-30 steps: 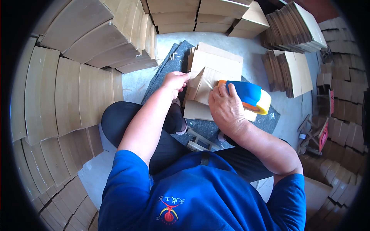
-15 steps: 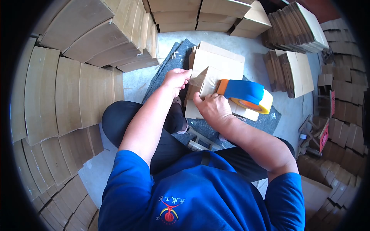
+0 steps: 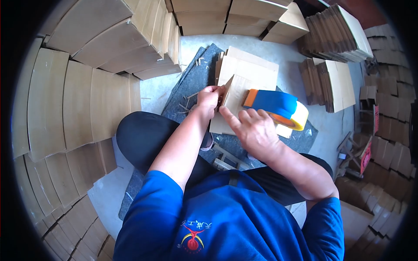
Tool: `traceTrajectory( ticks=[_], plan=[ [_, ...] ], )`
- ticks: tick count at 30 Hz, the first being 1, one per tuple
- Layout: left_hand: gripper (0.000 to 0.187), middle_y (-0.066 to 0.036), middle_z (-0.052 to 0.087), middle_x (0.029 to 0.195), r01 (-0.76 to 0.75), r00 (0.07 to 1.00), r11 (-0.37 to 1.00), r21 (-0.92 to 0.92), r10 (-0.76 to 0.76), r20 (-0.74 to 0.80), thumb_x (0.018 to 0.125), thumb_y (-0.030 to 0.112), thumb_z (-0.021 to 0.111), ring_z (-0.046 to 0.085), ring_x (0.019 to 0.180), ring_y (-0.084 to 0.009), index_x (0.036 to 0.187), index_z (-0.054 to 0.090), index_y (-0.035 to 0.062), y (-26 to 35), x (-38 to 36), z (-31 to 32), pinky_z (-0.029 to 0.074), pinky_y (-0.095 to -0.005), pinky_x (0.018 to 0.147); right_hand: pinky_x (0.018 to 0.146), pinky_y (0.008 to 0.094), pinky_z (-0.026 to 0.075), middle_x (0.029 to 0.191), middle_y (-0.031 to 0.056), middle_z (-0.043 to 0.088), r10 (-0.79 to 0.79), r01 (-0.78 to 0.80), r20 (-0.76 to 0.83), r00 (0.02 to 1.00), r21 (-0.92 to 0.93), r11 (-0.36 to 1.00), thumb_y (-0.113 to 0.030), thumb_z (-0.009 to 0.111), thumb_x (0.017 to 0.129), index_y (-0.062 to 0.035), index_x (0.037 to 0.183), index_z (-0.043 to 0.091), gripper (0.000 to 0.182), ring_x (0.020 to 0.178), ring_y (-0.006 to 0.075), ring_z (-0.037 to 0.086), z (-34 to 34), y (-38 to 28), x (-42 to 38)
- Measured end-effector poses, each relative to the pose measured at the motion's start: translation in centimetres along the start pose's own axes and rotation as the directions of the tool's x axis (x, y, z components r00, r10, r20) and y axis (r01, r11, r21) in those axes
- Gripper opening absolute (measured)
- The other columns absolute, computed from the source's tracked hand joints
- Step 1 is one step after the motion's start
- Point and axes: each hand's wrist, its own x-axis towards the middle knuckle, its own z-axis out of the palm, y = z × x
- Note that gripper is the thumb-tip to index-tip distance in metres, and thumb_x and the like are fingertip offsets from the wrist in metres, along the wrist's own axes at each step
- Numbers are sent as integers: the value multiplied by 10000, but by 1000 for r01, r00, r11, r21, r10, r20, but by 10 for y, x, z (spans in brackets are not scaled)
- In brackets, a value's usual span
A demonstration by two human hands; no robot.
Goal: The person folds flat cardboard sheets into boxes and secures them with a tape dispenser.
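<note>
A folded cardboard piece (image 3: 237, 93) with a raised flap lies on a stack of flat cardboard (image 3: 254, 65) in front of me. At its left edge my left hand (image 3: 210, 101) is closed, fingertips pinched together against the flap; what is between them is hidden. My right hand (image 3: 257, 130) has its index finger stretched out to the near edge of the flap, with the other fingers loosely curled. Just beyond its knuckles, a tape roll (image 3: 300, 115) in a blue and orange holder (image 3: 274, 102) rests on the cardboard.
Cardboard stacks (image 3: 78, 100) stand at the left, more boxes (image 3: 200, 17) at the back, and flat bundles (image 3: 337, 82) at the right. Scraps lie on the dark mat (image 3: 185, 93) beneath. A small stool-like frame (image 3: 355, 152) is at the right.
My left hand has moved right, to the edge of the raised flap. My right hand has shifted slightly down and right, its index finger now stretched out. The clear strip between the hands no longer shows.
</note>
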Motion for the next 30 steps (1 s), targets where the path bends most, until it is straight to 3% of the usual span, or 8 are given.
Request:
traceTrajectory(
  ticks=[6,9,13,15,18,23,26,30],
  plan=[
    [180,-14,691,776,-159,987,987,21,159,-35,874,193,760,599,676,-99,939,716,31,-16,10,3,500,-268,647,1013,477,406,1190,168,585,369,-393,-271,889,-36,919,-407,658,899,-46,1327,534,573,1150,342,546,-23,69,-33],
    [403,-174,610,1205,-433,882,879,202,459,-105,829,196,798,607,1073,-226,1157,655,11,-50,43,-6,496,-335,931,949,443,466,1126,166,606,534,-501,-164,829,203,841,-395,645,907,-48,1297,564,528,1069,329,592,-9,74,-38],
    [562,-247,531,1294,230,866,536,813,268,-421,800,267,799,548,1200,-365,1262,583,29,-30,2,-23,438,-433,1039,893,430,497,1054,161,613,526,-498,-234,818,171,850,-384,644,902,-45,1263,592,498,999,317,615,-3,73,-39],
    [383,-236,590,1177,-117,804,684,720,490,-335,856,231,717,573,1126,-368,1169,622,31,-35,15,-24,459,-420,994,890,428,497,1048,159,613,519,-489,-246,819,175,854,-383,649,896,-46,1260,594,499,994,315,616,-4,70,-39],
    [140,-196,633,1011,-607,610,454,653,792,17,915,123,594,599,979,-348,991,643,16,7,-41,12,487,-422,881,882,424,497,1040,157,615,509,-477,-263,819,181,860,-378,661,883,-49,1252,597,499,983,310,615,-3,69,-41],
    [698,-227,425,1506,-345,938,634,692,246,242,1018,480,481,398,1413,-306,1508,331,6,17,-64,28,321,-341,1141,864,418,502,1017,153,622,505,-462,-273,819,209,862,-341,699,846,-51,1171,622,443,965,313,614,-8,66,-36],
    [781,-148,302,1599,-166,946,782,600,-47,322,1007,598,409,266,1481,-280,1542,283,43,32,-51,22,210,-346,1195,916,419,505,1065,158,620,516,-459,-158,842,292,839,-331,674,889,-46,1226,600,447,1049,321,610,-16,69,-37],
    [733,-247,342,1544,-398,821,125,909,491,292,997,513,433,324,1443,-370,1500,309,-6,32,-52,41,267,-458,1182,887,374,559,1098,197,678,558,-616,261,787,355,703,-361,741,835,-17,1220,619,530,973,298,698,-43,87,-25]
  ],
)
